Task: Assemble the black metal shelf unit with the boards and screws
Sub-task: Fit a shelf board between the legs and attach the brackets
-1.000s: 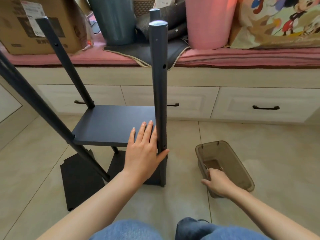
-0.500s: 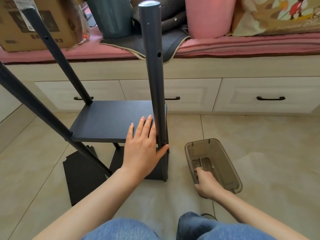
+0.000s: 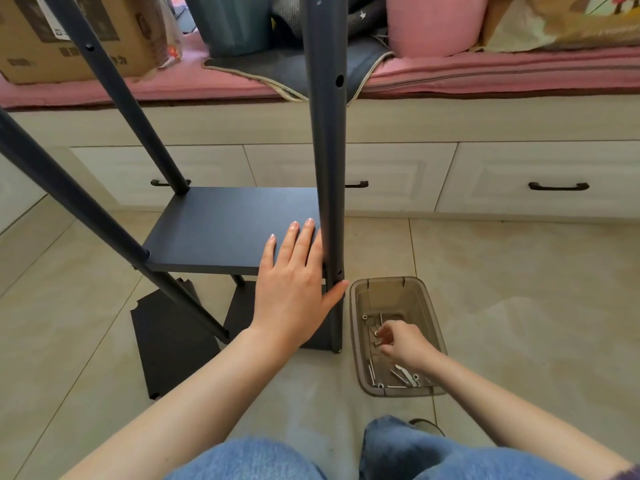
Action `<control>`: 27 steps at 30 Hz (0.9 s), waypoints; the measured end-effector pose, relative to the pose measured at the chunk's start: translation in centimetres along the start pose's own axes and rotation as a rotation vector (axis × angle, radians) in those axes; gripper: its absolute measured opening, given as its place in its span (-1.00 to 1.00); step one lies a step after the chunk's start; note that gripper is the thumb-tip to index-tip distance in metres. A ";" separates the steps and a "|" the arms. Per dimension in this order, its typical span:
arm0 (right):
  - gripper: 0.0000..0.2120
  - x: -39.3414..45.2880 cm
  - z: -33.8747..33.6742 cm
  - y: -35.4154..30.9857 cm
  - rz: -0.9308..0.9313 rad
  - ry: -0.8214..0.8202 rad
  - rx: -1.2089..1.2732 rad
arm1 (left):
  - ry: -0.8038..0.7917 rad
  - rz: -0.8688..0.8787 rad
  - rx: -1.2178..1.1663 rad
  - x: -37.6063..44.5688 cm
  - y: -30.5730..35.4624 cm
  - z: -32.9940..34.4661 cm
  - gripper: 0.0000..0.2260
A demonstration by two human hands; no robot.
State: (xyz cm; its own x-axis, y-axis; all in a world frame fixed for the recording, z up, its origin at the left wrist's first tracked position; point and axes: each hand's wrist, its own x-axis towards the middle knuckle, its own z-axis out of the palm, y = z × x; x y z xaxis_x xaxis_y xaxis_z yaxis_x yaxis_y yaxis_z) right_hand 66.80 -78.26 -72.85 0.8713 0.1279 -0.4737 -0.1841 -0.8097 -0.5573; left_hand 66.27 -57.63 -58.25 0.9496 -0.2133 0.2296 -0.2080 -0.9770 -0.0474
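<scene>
The black shelf unit stands on the tiled floor with a dark board (image 3: 221, 230) fixed between its metal poles. My left hand (image 3: 294, 282) lies flat on the board's near right corner, fingers straight, thumb against the front right pole (image 3: 327, 168). A lower board (image 3: 242, 317) sits under it. My right hand (image 3: 401, 342) reaches into a translucent brown plastic box (image 3: 431, 323) of screws (image 3: 398, 374) and pinches at a screw with curled fingertips.
A loose black board (image 3: 169, 348) lies flat on the floor at the left. White drawers (image 3: 533, 181) with black handles run along the back under a pink cushioned bench holding a cardboard box (image 3: 65, 36). My knees in blue jeans (image 3: 415, 452) are at the bottom.
My right hand has moved from the box's near rim down into it and its fingers have closed among the screws. The view has tilted down and nearer. My left hand stays on the board.
</scene>
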 end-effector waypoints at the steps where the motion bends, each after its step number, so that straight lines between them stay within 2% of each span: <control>1: -0.71 0.5 -0.2 0.6 0.021 -0.003 -0.032 | 0.003 0.002 0.000 0.0 0.1 0.0 -0.29; 7: -0.81 2.7 1.9 2.1 0.081 -0.079 -0.144 | 0.009 0.011 0.002 -0.4 0.2 0.2 -0.29; 16: -0.77 4.8 5.4 1.5 0.026 -0.184 -0.303 | -0.004 0.012 0.000 -0.3 0.0 0.1 -0.27; 27: -0.74 5.5 6.9 2.1 0.039 -0.131 -0.411 | 0.008 0.015 -0.006 -0.7 0.3 0.2 -0.30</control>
State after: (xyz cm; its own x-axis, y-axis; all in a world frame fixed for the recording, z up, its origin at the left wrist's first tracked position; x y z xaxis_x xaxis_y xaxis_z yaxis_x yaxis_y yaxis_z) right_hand 68.02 -75.35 -81.33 0.7972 0.1428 -0.5867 0.0036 -0.9727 -0.2318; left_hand 65.56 -57.74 -58.59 0.9446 -0.2279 0.2364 -0.2237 -0.9736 -0.0448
